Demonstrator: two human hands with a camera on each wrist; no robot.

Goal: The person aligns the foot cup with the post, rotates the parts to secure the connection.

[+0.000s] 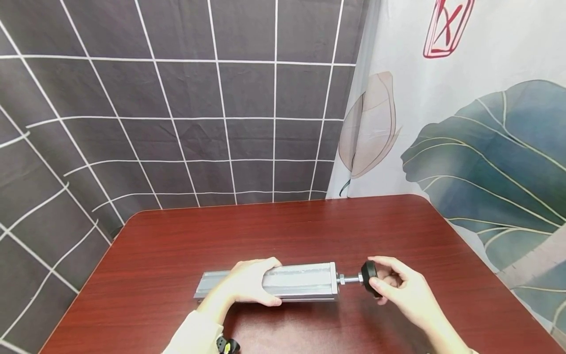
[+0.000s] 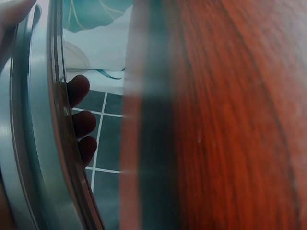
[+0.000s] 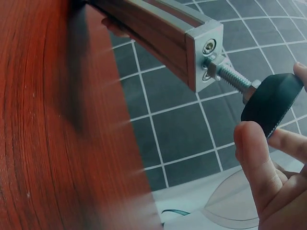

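Observation:
In the head view a silver aluminium profile (image 1: 305,281) lies crosswise, held over the near part of the table. My left hand (image 1: 249,280) grips it around the middle, and its fingertips (image 2: 85,123) show past the far edge in the left wrist view. From the profile's right end plate (image 3: 208,57) sticks out a threaded rod (image 3: 235,79) with nuts on it. A black levelling foot (image 3: 276,98) sits at the rod's outer end. My right hand (image 1: 409,290) pinches the foot's rim between thumb and fingers.
The reddish-brown wooden table (image 1: 265,231) has rounded far corners. Behind it hangs a dark grey cloth (image 1: 185,98) with a white grid. A white curtain (image 1: 486,73) with large leaf prints hangs at the right. Something black (image 1: 227,345) is on the left wrist.

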